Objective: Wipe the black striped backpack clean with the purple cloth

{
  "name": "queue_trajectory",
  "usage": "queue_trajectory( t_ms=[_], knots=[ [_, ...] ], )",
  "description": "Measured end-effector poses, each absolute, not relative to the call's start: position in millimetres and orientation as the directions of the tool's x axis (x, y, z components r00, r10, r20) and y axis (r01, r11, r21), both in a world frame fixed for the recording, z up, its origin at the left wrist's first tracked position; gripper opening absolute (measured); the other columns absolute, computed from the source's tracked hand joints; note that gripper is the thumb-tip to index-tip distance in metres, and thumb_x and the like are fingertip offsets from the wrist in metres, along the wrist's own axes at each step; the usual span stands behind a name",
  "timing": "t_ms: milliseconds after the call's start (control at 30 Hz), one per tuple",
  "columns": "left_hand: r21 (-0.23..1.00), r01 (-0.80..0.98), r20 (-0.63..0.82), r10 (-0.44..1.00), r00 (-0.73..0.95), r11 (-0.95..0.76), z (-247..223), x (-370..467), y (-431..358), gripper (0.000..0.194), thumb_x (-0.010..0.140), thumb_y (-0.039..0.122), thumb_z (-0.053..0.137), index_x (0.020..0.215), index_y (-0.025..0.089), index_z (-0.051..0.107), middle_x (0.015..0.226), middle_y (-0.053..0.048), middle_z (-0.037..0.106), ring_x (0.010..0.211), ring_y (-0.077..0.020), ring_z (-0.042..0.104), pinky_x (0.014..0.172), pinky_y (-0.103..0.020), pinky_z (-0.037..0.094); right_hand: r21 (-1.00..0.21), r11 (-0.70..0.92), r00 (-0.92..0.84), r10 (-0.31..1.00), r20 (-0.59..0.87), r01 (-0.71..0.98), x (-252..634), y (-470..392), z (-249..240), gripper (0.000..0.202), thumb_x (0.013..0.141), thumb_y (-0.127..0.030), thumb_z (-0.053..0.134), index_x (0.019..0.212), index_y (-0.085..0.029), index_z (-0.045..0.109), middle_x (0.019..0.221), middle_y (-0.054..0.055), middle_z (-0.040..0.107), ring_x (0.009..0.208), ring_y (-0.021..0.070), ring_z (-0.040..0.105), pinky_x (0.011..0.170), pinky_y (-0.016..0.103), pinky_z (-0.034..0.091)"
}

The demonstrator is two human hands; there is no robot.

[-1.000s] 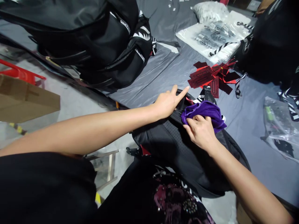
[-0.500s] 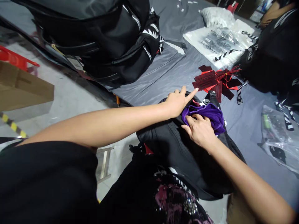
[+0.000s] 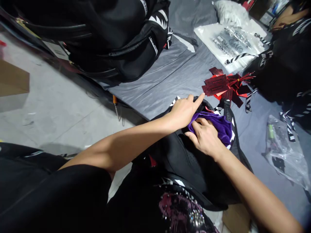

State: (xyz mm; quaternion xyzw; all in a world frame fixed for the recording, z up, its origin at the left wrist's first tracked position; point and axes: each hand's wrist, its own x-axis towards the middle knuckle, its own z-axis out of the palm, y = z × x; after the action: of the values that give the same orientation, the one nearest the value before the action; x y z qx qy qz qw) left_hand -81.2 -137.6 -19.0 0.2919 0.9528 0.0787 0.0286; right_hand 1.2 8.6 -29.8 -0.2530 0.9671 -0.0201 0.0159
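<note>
A black backpack (image 3: 175, 150) leans against my lap and the table's edge, its top opened toward the far side. Purple cloth (image 3: 224, 127) bulges out of that opening; whether it is lining or a loose piece I cannot tell. My left hand (image 3: 183, 111) grips the near-left rim of the opening, index finger stretched toward the red tags, thumb hidden. The fingers of my right hand (image 3: 205, 136) are bent into the purple cloth, their tips hidden in its folds, the thumb apart on the black side. Just beyond the backpack lies a bunch of dark red tags (image 3: 216, 85) with red strings.
Large black bags (image 3: 116, 42) stand on the grey-covered table (image 3: 155, 94) at left, and another black bag (image 3: 279, 71) at right. Clear plastic bags (image 3: 283, 152) lie nearby. A screwdriver (image 3: 115, 99) hangs at the table edge. Behind, another person's arm (image 3: 288, 16) shows.
The view has shifted, moving the large bags leftward and up in the picture. Both hands keep nearly the same places on the backpack; my right fingers sit slightly further left in the purple cloth.
</note>
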Motion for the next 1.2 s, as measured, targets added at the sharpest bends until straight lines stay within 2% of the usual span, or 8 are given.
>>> queue_trajectory(
  t_ms=[167, 333, 467, 600, 733, 800, 1033, 1200],
  knots=[
    [0.196, 0.57, 0.017, 0.578, -0.816, 0.798, -21.1, -84.6, -139.8, 0.072, 0.088, 0.01, 0.046, 0.152, 0.021, 0.015, 0.121, -0.013, 0.053, 0.096, -0.0229, 0.062, 0.078, -0.032, 0.049, 0.035, 0.883, -0.883, -0.468, -0.026, -0.469, 2.0, 13.5, -31.3, 0.046, 0.1, -0.051, 0.032, 0.101, -0.015, 0.061, 0.082, 0.01, 0.068, 0.089, 0.0254, 0.053, 0.071, 0.035, 0.034],
    [0.224, 0.561, 0.0, 0.575, -0.818, 0.797, -22.5, -84.8, -141.4, 0.073, 0.088, 0.013, 0.05, 0.152, 0.02, 0.016, 0.123, -0.013, 0.052, 0.106, -0.0236, 0.056, 0.086, -0.032, 0.047, -0.057, 0.825, -0.825, -0.564, -0.014, -0.563, 2.8, 22.8, -32.8, 0.054, 0.1, -0.051, 0.027, 0.116, -0.009, 0.057, 0.102, 0.015, 0.067, 0.112, 0.0266, 0.047, 0.086, 0.034, 0.039],
    [0.222, 0.566, -0.019, 0.584, -0.812, 0.794, -19.5, -85.3, -139.9, 0.075, 0.086, 0.013, 0.053, 0.151, 0.021, 0.016, 0.123, -0.012, 0.051, 0.107, -0.0231, 0.055, 0.088, -0.031, 0.046, -0.016, 0.841, -0.84, -0.54, -0.052, -0.54, 1.3, 27.0, -33.8, 0.053, 0.101, -0.05, 0.025, 0.106, -0.011, 0.06, 0.092, 0.014, 0.067, 0.101, 0.0261, 0.051, 0.075, 0.034, 0.042],
    [0.225, 0.546, -0.057, 0.57, -0.819, 0.807, -18.3, -86.1, -138.9, 0.072, 0.088, 0.013, 0.049, 0.151, 0.021, 0.016, 0.124, -0.012, 0.05, 0.108, -0.0233, 0.055, 0.09, -0.032, 0.046, -0.046, 0.795, -0.796, -0.605, 0.005, -0.605, -3.3, 25.1, -35.4, 0.054, 0.099, -0.053, 0.026, 0.111, -0.011, 0.058, 0.098, 0.014, 0.067, 0.111, 0.028, 0.047, 0.086, 0.036, 0.043],
    [0.23, 0.542, -0.07, 0.569, -0.819, 0.808, -18.6, -87.1, -138.2, 0.076, 0.087, 0.014, 0.051, 0.151, 0.024, 0.012, 0.126, -0.01, 0.048, 0.113, -0.0233, 0.052, 0.093, -0.033, 0.046, -0.013, 0.813, -0.812, -0.582, 0.037, -0.583, 2.6, 37.4, -37.2, 0.05, 0.1, -0.051, 0.03, 0.106, -0.011, 0.06, 0.084, 0.011, 0.068, 0.094, 0.0255, 0.052, 0.072, 0.033, 0.043],
    [0.236, 0.544, -0.078, 0.573, -0.816, 0.805, -18.4, -87.6, -137.9, 0.077, 0.086, 0.012, 0.051, 0.151, 0.024, 0.012, 0.125, -0.01, 0.048, 0.113, -0.0232, 0.052, 0.093, -0.033, 0.047, 0.007, 0.822, -0.822, -0.569, 0.034, -0.569, 6.5, 44.4, -37.3, 0.05, 0.1, -0.05, 0.031, 0.107, -0.01, 0.06, 0.088, 0.011, 0.068, 0.093, 0.0246, 0.053, 0.065, 0.033, 0.04],
    [0.236, 0.54, -0.087, 0.571, -0.817, 0.808, -18.2, -88.7, -138.2, 0.072, 0.089, 0.018, 0.05, 0.151, 0.024, 0.013, 0.124, -0.01, 0.048, 0.111, -0.0232, 0.053, 0.093, -0.034, 0.047, -0.044, 0.757, -0.758, -0.651, 0.037, -0.652, -6.7, 31.3, -35.6, 0.062, 0.099, -0.056, 0.024, 0.122, -0.007, 0.053, 0.108, 0.015, 0.067, 0.115, 0.0279, 0.046, 0.082, 0.035, 0.043],
    [0.262, 0.534, -0.096, 0.572, -0.815, 0.804, -16.1, -89.2, -137.2, 0.074, 0.088, 0.019, 0.053, 0.15, 0.025, 0.014, 0.124, -0.01, 0.047, 0.114, -0.0249, 0.052, 0.096, -0.036, 0.046, 0.002, 0.762, -0.762, -0.648, -0.014, -0.648, -9.7, 34.4, -33.8, 0.062, 0.098, -0.059, 0.023, 0.119, -0.01, 0.055, 0.105, 0.011, 0.068, 0.102, 0.0268, 0.05, 0.071, 0.034, 0.041]
  ],
)
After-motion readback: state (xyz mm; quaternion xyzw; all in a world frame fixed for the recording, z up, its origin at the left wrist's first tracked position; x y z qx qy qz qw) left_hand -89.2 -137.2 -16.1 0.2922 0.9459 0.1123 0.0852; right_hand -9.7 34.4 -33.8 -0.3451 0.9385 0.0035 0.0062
